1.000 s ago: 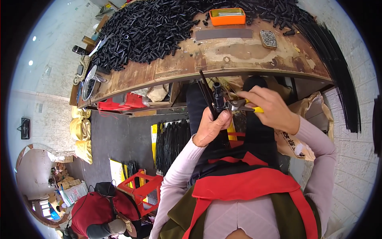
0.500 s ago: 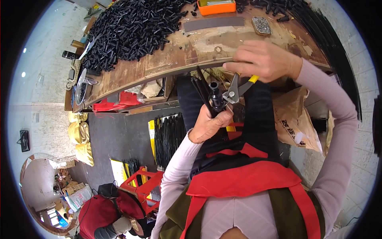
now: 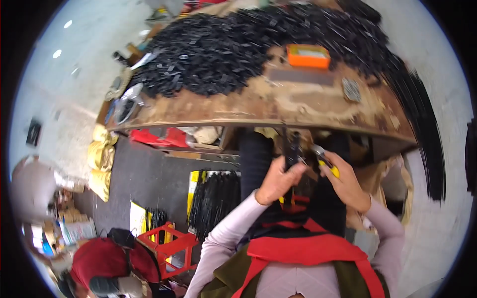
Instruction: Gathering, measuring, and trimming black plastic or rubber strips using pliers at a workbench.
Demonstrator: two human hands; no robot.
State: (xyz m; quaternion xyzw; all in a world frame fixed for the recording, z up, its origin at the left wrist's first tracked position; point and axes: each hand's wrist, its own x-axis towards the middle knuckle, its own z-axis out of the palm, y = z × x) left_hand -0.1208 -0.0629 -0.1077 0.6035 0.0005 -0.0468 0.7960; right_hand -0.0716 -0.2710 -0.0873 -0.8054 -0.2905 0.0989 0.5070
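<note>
My left hand (image 3: pixel 279 183) is closed around a black tubular fitting (image 3: pixel 295 144) and thin dark rods, held upright in front of the table edge over my lap. To its right, my right hand (image 3: pixel 344 183) is wrapped round pliers (image 3: pixel 332 169) with yellow grips and a grey metal head. The pliers' head points up and left, a short gap from the fitting. Motion blur hides whether the jaws are apart.
On the wooden table (image 3: pixel 208 111) lie a large heap of black parts (image 3: pixel 208 54), an orange tray (image 3: pixel 308 58), a grey strip (image 3: pixel 300 77) and a small block-shaped container (image 3: pixel 351 90). Long black rods (image 3: pixel 430 144) hang at right. A red stool (image 3: pixel 169 243) and another person (image 3: pixel 109 263) are lower left.
The view has tilted up, showing more of the heap. My right hand has come down from above the fitting to beside it. The pliers, earlier spread at the fitting, have moved off it.
</note>
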